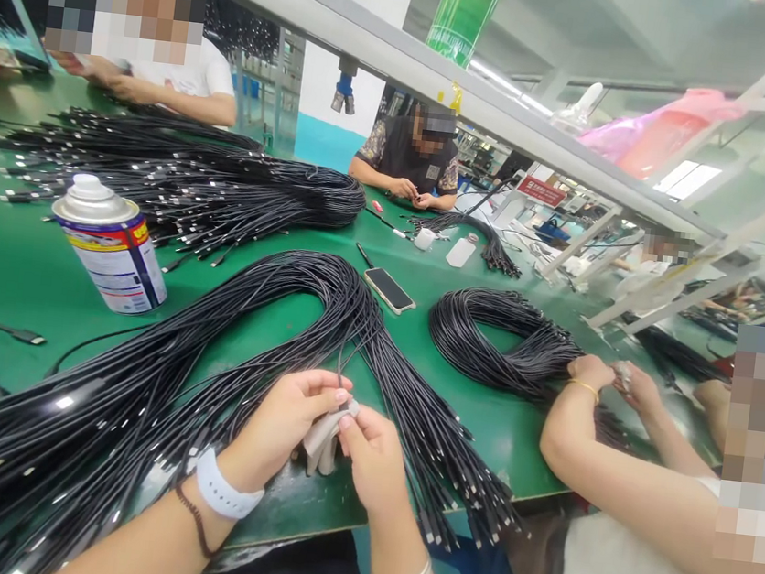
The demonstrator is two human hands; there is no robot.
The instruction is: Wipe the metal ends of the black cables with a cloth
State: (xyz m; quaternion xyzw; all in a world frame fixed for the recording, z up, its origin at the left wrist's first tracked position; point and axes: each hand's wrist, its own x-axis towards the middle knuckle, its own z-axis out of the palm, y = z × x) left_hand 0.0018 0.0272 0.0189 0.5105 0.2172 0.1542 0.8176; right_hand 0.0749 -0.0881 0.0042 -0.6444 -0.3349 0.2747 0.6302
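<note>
My left hand [289, 415] pinches a black cable [341, 363] close to its end, fingers closed. Against it, my right hand [374, 452] grips a greyish-white cloth [319, 446], which wraps the cable's tip and hangs down between both hands. The connector itself is mostly hidden by fingers and cloth. Just beyond and around my hands lies a large looped bundle of black cables [285, 290], with many plug ends fanned toward the table's front edge on the right.
A spray can [114, 247] stands left on the green table [250, 235]. Behind lie another cable pile [262, 186] and a phone [389, 290]. To the right, a co-worker's hands [610, 382] hold a cloth beside a coiled bundle [487, 336]. A shelf rail [382, 52] crosses overhead.
</note>
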